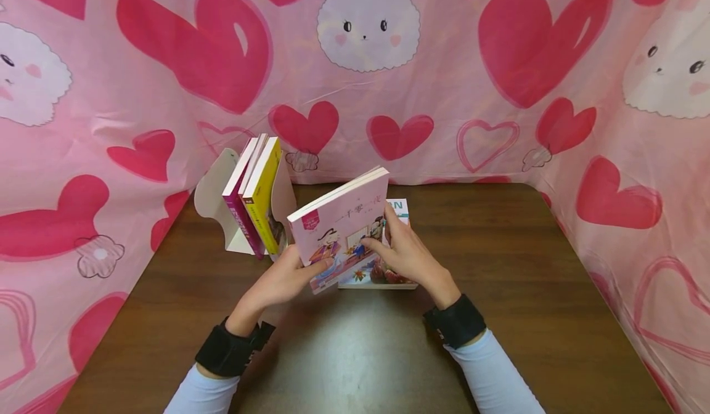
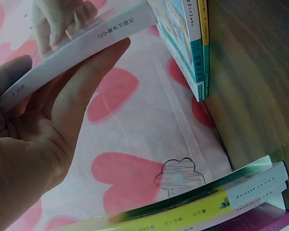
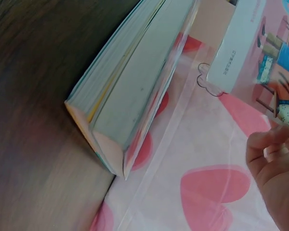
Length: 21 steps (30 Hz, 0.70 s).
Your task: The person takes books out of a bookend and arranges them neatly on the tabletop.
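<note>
Both hands hold a pink paperback book [image 1: 349, 211] with a cartoon cover, tilted up above the table. The left hand [image 1: 284, 278] grips its lower left side, thumb across the cover; in the left wrist view the hand wraps the white spine [image 2: 106, 36]. At the other side, the right hand [image 1: 413, 257] grips the book's edge with its thumb on the cover. Partly hidden behind the pink book, a small stack of books [image 3: 144, 72] lies on the table, its top cover printed with fruit.
On the left of the table a cream book stand [image 1: 213, 195] holds several upright books, among them a yellow book [image 1: 265, 201] and a magenta book [image 1: 241, 217]. The brown wooden table [image 1: 499, 266] reaches back to a pink cloth [image 1: 355, 90] with hearts and rabbits.
</note>
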Tool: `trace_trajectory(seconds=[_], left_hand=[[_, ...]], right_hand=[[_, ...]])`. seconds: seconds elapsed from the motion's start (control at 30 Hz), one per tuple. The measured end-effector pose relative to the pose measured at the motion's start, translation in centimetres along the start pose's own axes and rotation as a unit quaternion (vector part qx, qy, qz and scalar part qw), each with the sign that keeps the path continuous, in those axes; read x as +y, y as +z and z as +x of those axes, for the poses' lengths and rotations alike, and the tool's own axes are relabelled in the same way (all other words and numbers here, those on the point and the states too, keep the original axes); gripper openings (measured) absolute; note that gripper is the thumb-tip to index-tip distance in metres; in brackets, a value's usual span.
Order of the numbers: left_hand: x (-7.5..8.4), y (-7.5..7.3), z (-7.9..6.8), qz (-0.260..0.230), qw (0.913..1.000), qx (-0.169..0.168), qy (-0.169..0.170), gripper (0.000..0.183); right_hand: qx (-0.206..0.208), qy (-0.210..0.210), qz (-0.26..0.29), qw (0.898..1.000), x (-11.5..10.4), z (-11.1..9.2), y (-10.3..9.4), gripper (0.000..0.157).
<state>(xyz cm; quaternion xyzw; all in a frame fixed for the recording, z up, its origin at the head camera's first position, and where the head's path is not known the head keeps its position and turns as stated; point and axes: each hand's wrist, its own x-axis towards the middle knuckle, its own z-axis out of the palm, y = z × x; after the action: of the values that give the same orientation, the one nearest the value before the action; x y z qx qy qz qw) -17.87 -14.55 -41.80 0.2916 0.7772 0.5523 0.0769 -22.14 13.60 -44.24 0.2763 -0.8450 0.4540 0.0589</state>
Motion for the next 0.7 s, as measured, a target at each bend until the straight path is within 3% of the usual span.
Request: trace_trajectory(seconds=[0.4, 0.7], left_hand=[[-0.6, -1.0, 0.6, -0.020, 0.9992, -0.036, -0.002, 0.067], [-0.7, -0.6, 1.1, -0.029, 0.9995, -0.012, -0.005, 0.066]], right_hand=[[-0.024, -0.018, 0.005, 1.000, 0.2, -0.7, -0.3, 0.062], [-0.003, -0.023, 0.011, 1.000, 0.4, -0.6, -0.3, 0.060]])
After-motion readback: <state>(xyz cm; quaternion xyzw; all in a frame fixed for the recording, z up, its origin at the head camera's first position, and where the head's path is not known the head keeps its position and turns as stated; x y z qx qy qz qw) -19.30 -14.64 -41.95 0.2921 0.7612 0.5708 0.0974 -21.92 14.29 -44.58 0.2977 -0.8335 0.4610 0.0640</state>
